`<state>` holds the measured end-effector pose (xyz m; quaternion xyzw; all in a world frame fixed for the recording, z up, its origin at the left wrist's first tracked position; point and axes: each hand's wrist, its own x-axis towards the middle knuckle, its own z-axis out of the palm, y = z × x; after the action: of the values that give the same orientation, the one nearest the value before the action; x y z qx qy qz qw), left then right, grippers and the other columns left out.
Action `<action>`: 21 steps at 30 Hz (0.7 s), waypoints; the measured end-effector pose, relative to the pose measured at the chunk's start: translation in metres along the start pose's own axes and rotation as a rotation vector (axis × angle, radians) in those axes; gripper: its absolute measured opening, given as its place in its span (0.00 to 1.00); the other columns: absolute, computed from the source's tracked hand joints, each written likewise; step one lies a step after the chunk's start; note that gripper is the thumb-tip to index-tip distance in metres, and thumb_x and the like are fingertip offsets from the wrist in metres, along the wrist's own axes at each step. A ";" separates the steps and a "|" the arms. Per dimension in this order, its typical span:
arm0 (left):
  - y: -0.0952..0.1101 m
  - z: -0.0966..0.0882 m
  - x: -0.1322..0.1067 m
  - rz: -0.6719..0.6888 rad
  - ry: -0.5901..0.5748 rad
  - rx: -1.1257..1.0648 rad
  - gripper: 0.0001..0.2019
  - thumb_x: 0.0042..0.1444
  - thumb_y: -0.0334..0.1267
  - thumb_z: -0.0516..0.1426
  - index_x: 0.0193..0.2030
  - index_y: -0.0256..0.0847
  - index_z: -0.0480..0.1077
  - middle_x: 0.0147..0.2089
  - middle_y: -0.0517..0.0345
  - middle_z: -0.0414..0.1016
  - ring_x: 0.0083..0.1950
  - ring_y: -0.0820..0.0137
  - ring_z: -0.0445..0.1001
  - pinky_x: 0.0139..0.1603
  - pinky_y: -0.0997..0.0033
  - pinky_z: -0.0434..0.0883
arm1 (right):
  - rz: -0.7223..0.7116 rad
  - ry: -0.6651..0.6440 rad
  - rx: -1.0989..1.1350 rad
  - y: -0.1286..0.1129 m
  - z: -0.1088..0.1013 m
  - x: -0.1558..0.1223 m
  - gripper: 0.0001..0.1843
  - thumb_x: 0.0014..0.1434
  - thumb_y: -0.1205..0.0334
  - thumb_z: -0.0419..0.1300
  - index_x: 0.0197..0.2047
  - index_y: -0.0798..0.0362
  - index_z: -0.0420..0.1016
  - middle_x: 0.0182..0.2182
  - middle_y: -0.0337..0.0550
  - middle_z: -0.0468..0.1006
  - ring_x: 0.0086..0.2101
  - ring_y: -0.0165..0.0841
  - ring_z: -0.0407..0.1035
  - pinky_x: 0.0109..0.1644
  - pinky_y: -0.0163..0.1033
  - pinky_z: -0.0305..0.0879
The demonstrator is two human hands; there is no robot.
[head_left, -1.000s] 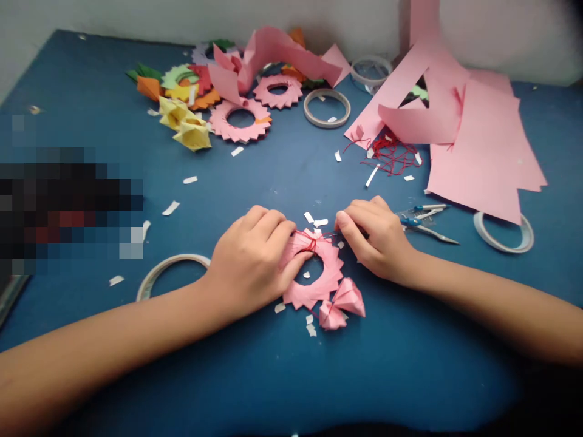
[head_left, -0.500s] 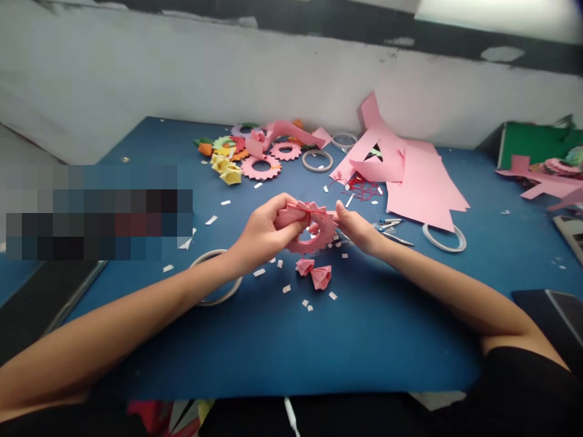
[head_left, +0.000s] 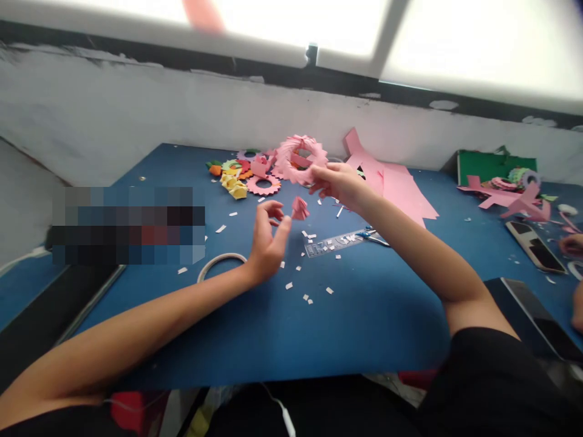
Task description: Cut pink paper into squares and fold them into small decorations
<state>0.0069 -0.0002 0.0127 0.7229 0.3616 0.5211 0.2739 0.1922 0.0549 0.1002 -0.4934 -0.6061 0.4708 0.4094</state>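
Observation:
My right hand (head_left: 339,182) pinches the lower right edge of a toothed pink paper ring (head_left: 283,159), holding it up above the table. A red thread is wrapped on the ring's top. Below the ring is a small folded pink paper flower (head_left: 299,209), apparently hanging, though no thread to it can be made out. Just left of that flower, my left hand (head_left: 268,243) is open, fingers curled and apart from the thumb, with nothing visibly held. Whether its fingertips touch the flower I cannot tell.
Behind lie finished paper rings (head_left: 264,186), yellow paper flowers (head_left: 234,186) and pink sheets (head_left: 405,188). A clear ruler (head_left: 314,249), a blue-handled metal tool (head_left: 376,237), white scraps and a tape roll (head_left: 218,260) lie nearer. A phone (head_left: 535,246) and another person's hand (head_left: 572,244) are at right.
The ring has passed from my left hand to my right and risen. My left hand has let go and sits lower, beside the flower. The camera view has tilted up.

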 end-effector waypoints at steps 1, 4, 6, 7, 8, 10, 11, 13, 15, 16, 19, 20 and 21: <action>0.001 0.001 -0.004 0.086 -0.056 0.048 0.14 0.63 0.42 0.47 0.53 0.38 0.56 0.48 0.45 0.65 0.50 0.62 0.66 0.51 0.56 0.65 | 0.013 0.019 -0.016 -0.002 0.005 0.017 0.12 0.62 0.56 0.59 0.33 0.56 0.68 0.29 0.43 0.76 0.27 0.26 0.72 0.27 0.30 0.64; 0.008 0.002 -0.011 0.362 -0.354 0.169 0.14 0.61 0.38 0.51 0.52 0.37 0.63 0.51 0.43 0.70 0.54 0.59 0.67 0.57 0.54 0.62 | 0.035 0.031 -0.106 -0.002 0.025 0.065 0.12 0.67 0.59 0.53 0.33 0.58 0.68 0.29 0.43 0.76 0.28 0.24 0.72 0.30 0.30 0.67; 0.012 0.002 -0.014 0.508 -0.575 0.237 0.16 0.60 0.38 0.52 0.54 0.39 0.66 0.56 0.45 0.72 0.58 0.59 0.68 0.60 0.55 0.60 | 0.050 0.030 -0.197 0.004 0.035 0.087 0.13 0.68 0.58 0.52 0.37 0.59 0.70 0.32 0.44 0.76 0.31 0.25 0.72 0.35 0.32 0.69; 0.013 0.003 -0.015 0.558 -0.668 0.271 0.17 0.61 0.38 0.52 0.56 0.41 0.67 0.58 0.46 0.71 0.60 0.59 0.67 0.62 0.55 0.59 | 0.061 0.031 -0.252 0.008 0.038 0.095 0.14 0.67 0.56 0.53 0.40 0.59 0.71 0.35 0.44 0.76 0.32 0.27 0.72 0.37 0.34 0.71; 0.013 0.004 -0.016 0.589 -0.744 0.305 0.17 0.62 0.39 0.51 0.57 0.41 0.66 0.61 0.47 0.69 0.62 0.59 0.66 0.63 0.55 0.57 | 0.071 0.034 -0.312 0.011 0.039 0.101 0.15 0.66 0.54 0.55 0.44 0.59 0.71 0.38 0.44 0.76 0.35 0.28 0.72 0.39 0.37 0.72; 0.010 0.006 -0.017 0.601 -0.849 0.376 0.19 0.64 0.40 0.49 0.60 0.41 0.65 0.65 0.48 0.65 0.65 0.58 0.63 0.65 0.54 0.54 | 0.079 0.050 -0.443 0.019 0.032 0.106 0.17 0.65 0.52 0.56 0.49 0.57 0.70 0.43 0.45 0.74 0.40 0.32 0.72 0.43 0.43 0.72; 0.008 0.007 -0.017 0.589 -0.884 0.409 0.20 0.65 0.41 0.48 0.62 0.40 0.63 0.66 0.47 0.63 0.66 0.58 0.62 0.65 0.53 0.54 | 0.072 0.061 -0.511 0.024 0.026 0.105 0.18 0.64 0.52 0.57 0.50 0.57 0.70 0.45 0.45 0.74 0.42 0.34 0.71 0.46 0.44 0.72; 0.002 0.007 -0.015 0.550 -0.928 0.467 0.23 0.67 0.43 0.45 0.65 0.39 0.59 0.68 0.47 0.61 0.68 0.58 0.59 0.65 0.53 0.54 | 0.037 0.080 -0.642 0.033 0.008 0.095 0.18 0.64 0.52 0.57 0.50 0.57 0.71 0.47 0.45 0.73 0.44 0.36 0.70 0.49 0.47 0.70; -0.004 0.007 -0.011 0.503 -0.941 0.519 0.24 0.67 0.45 0.44 0.67 0.39 0.57 0.69 0.47 0.58 0.69 0.58 0.57 0.65 0.52 0.54 | -0.010 0.069 -0.758 0.045 -0.011 0.073 0.17 0.64 0.52 0.56 0.49 0.56 0.71 0.47 0.46 0.73 0.45 0.35 0.70 0.51 0.48 0.68; -0.007 0.005 -0.008 0.478 -0.938 0.544 0.25 0.68 0.45 0.43 0.67 0.38 0.56 0.69 0.47 0.58 0.70 0.57 0.56 0.65 0.51 0.54 | -0.036 0.053 -0.811 0.052 -0.020 0.058 0.17 0.65 0.52 0.56 0.47 0.57 0.72 0.45 0.46 0.74 0.45 0.36 0.70 0.52 0.49 0.67; -0.017 -0.001 0.004 0.411 -0.908 0.620 0.25 0.68 0.45 0.42 0.68 0.36 0.55 0.69 0.45 0.57 0.70 0.54 0.56 0.64 0.48 0.54 | -0.121 -0.046 -0.933 0.073 -0.045 0.001 0.15 0.64 0.55 0.56 0.46 0.57 0.74 0.44 0.51 0.77 0.47 0.40 0.69 0.55 0.49 0.62; -0.020 -0.004 0.008 0.397 -0.901 0.642 0.25 0.68 0.45 0.42 0.67 0.36 0.56 0.69 0.45 0.57 0.70 0.54 0.56 0.63 0.48 0.55 | -0.148 -0.079 -0.961 0.080 -0.051 -0.020 0.15 0.62 0.56 0.57 0.47 0.56 0.75 0.46 0.52 0.76 0.50 0.42 0.67 0.56 0.49 0.60; -0.023 -0.006 0.011 0.389 -0.897 0.660 0.25 0.68 0.44 0.42 0.67 0.36 0.56 0.69 0.45 0.57 0.69 0.54 0.56 0.63 0.49 0.55 | -0.170 -0.109 -0.984 0.086 -0.057 -0.039 0.16 0.61 0.56 0.58 0.49 0.55 0.75 0.50 0.53 0.75 0.52 0.43 0.66 0.57 0.49 0.59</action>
<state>-0.0022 0.0226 0.0033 0.9728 0.2141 0.0650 0.0598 0.2724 0.0318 0.0281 -0.5515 -0.8149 0.1189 0.1328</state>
